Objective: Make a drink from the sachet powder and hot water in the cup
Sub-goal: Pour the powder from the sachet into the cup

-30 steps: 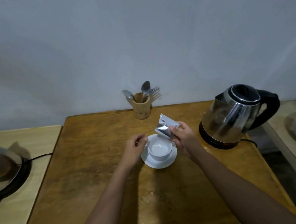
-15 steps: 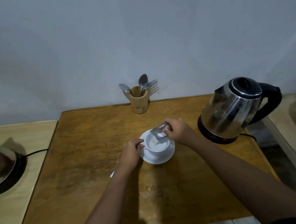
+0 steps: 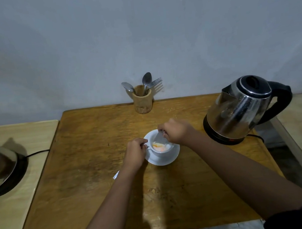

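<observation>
A white cup (image 3: 164, 152) stands on a white saucer (image 3: 167, 160) in the middle of the wooden table (image 3: 95, 157). My right hand (image 3: 178, 133) grips a silver sachet (image 3: 159, 137) tipped mouth-down over the cup. Orange and white powder (image 3: 159, 146) lies inside the cup. My left hand (image 3: 135, 153) pinches the cup's handle on its left side. A steel electric kettle (image 3: 242, 107) with a black handle sits on its base at the right of the table.
A wooden holder (image 3: 143, 101) with two spoons and a fork stands at the table's far edge by the wall. A small white scrap (image 3: 116, 175) lies under my left forearm. A second appliance (image 3: 1, 167) with a cord sits on the lighter side table at left.
My right hand has lowered the sachet from above the cup and tipped it over the rim. Powder now shows in the cup. My left hand has closed on the handle.
</observation>
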`<state>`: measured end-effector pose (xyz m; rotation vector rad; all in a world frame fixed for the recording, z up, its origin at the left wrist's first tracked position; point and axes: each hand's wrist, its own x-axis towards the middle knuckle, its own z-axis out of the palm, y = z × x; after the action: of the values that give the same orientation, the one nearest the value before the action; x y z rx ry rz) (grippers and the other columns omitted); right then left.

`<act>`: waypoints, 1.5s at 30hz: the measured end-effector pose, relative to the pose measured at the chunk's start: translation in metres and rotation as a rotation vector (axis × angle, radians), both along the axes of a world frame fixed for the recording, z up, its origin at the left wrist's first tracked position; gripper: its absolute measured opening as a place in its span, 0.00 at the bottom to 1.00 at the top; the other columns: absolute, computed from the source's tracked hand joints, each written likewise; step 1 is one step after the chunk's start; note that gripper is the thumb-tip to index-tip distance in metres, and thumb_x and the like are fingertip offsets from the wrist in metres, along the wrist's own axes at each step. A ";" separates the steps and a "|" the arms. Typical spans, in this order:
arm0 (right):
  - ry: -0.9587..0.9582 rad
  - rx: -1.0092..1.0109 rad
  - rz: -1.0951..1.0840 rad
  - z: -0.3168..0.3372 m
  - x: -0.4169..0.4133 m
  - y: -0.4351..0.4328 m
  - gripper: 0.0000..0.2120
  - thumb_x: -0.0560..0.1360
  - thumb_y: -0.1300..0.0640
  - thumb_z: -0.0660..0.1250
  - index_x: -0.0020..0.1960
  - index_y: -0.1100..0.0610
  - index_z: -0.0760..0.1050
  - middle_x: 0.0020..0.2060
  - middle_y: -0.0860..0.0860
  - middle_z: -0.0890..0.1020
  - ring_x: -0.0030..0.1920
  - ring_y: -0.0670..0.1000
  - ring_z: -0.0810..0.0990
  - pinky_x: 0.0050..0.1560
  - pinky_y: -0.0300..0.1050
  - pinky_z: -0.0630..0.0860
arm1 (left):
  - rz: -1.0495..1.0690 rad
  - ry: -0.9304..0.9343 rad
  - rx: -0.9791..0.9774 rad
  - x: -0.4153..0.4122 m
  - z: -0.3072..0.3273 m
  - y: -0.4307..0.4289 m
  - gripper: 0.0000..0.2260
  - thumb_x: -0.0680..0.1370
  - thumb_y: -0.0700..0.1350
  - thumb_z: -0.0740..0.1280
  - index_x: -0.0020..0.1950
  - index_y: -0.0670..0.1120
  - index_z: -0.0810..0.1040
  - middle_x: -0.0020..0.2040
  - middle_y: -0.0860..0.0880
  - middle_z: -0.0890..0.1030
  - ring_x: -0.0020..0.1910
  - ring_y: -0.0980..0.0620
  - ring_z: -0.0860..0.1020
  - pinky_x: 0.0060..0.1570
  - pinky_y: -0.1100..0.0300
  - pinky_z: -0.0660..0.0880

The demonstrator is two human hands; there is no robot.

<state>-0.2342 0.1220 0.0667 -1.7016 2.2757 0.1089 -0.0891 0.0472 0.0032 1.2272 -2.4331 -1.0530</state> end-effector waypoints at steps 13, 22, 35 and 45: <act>0.081 0.074 0.109 0.006 0.009 -0.005 0.16 0.76 0.65 0.59 0.62 0.54 0.70 0.53 0.55 0.79 0.50 0.55 0.77 0.42 0.46 0.67 | 0.016 0.002 0.023 0.001 0.002 -0.001 0.12 0.75 0.35 0.64 0.58 0.38 0.78 0.58 0.40 0.81 0.56 0.45 0.78 0.49 0.63 0.69; -0.011 0.064 0.036 0.005 0.008 -0.009 0.08 0.73 0.68 0.62 0.50 0.59 0.74 0.43 0.55 0.74 0.42 0.53 0.72 0.33 0.43 0.64 | 0.025 0.015 0.028 0.002 0.001 0.000 0.12 0.75 0.34 0.64 0.57 0.38 0.78 0.57 0.39 0.81 0.55 0.45 0.79 0.49 0.62 0.70; -0.027 0.067 -0.050 0.000 0.009 -0.012 0.06 0.74 0.65 0.63 0.45 0.58 0.78 0.35 0.51 0.72 0.41 0.54 0.74 0.36 0.45 0.68 | 0.017 0.003 0.032 0.001 0.003 0.000 0.12 0.75 0.34 0.64 0.57 0.37 0.78 0.57 0.39 0.81 0.55 0.44 0.78 0.50 0.63 0.70; -0.085 0.044 -0.155 -0.007 0.003 -0.013 0.08 0.72 0.63 0.69 0.50 0.63 0.80 0.47 0.59 0.81 0.48 0.58 0.80 0.39 0.44 0.69 | 0.005 0.032 0.036 0.002 0.005 0.000 0.11 0.75 0.33 0.64 0.56 0.36 0.79 0.55 0.38 0.82 0.53 0.44 0.79 0.47 0.62 0.69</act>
<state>-0.2315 0.1094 0.0601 -1.4736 2.3141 0.0516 -0.0874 0.0471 0.0080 1.2180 -2.3961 -1.1115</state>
